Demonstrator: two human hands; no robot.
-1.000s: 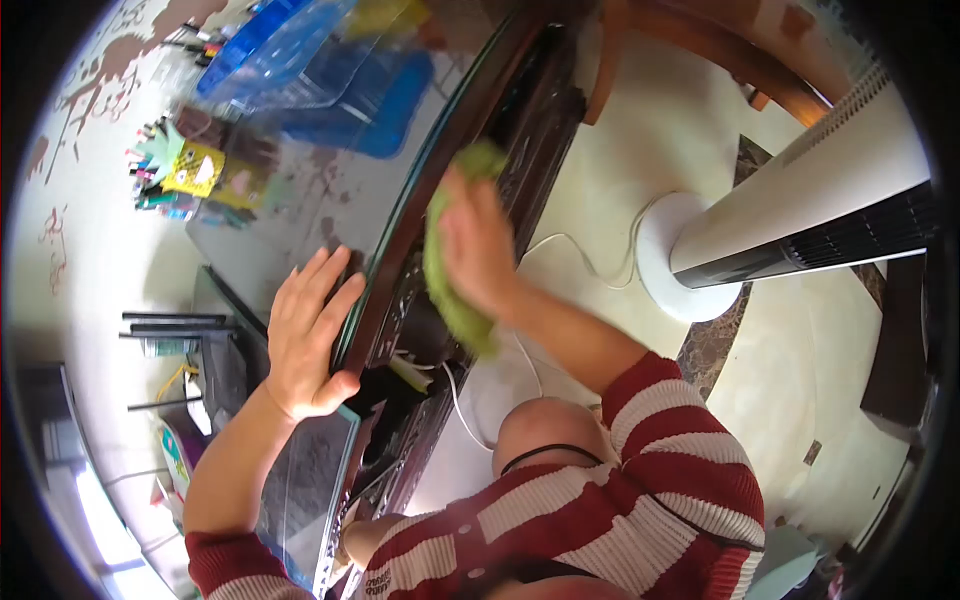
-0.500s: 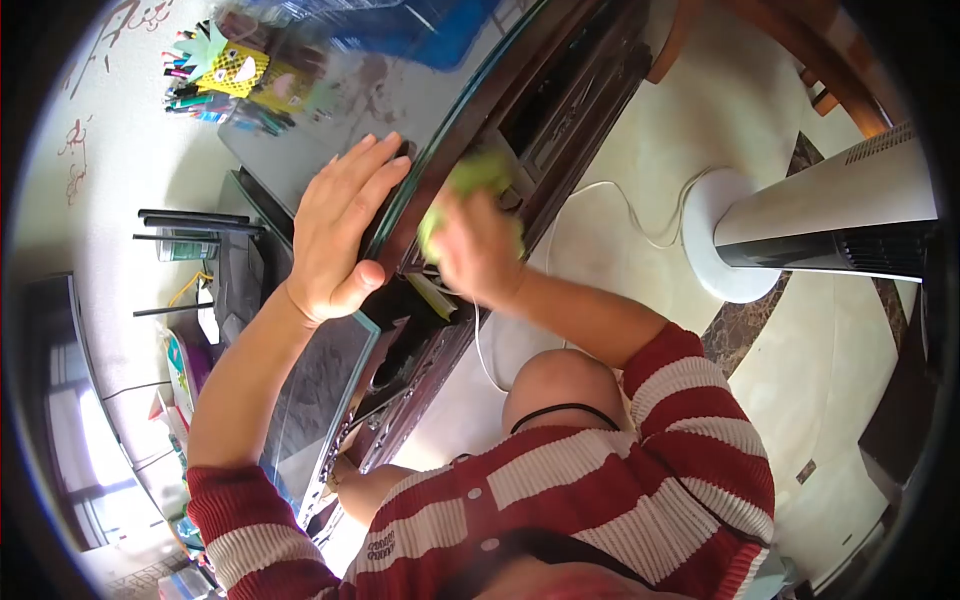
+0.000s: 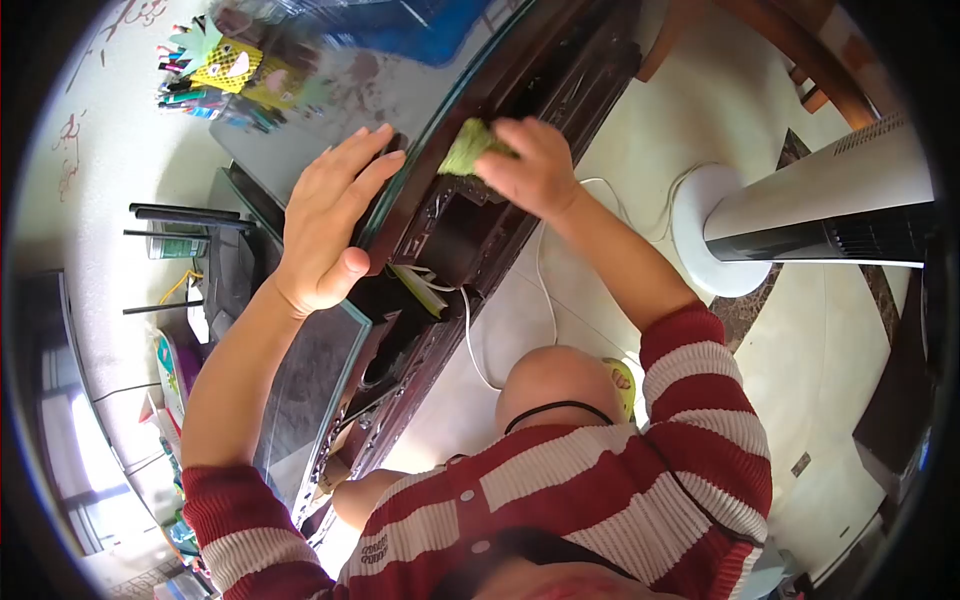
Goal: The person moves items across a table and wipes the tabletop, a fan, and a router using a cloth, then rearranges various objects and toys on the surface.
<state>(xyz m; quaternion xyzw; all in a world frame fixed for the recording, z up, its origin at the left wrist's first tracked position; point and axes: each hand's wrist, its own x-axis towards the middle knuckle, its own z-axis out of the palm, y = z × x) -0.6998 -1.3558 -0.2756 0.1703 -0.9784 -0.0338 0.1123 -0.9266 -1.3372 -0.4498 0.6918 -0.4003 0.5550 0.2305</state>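
A crumpled green cloth (image 3: pixel 465 148) is gripped in my right hand (image 3: pixel 532 165) against the dark carved wooden front of the cabinet (image 3: pixel 415 215). Its fingers curl over the cloth's right side, and part of the cloth shows to their left. My left hand (image 3: pixel 325 220) lies flat on the glass-covered cabinet top (image 3: pixel 300 150) near its edge, fingers stretched out and the thumb apart. Below the right hand, an open recess in the cabinet front holds a white cable (image 3: pixel 467 335) that hangs out toward the floor.
A pineapple-shaped pen holder (image 3: pixel 228 65) full of pens and a blue item (image 3: pixel 425 35) stand on the cabinet top. A black router (image 3: pixel 190 215) with antennas is at the left. On the floor at right stands a white tower fan (image 3: pixel 715 235); wooden chair legs (image 3: pixel 850 80) are behind it.
My right hand has moved up and to the right along the cabinet front with the green cloth, uncovering the recess below. My left hand stays in place on the top.
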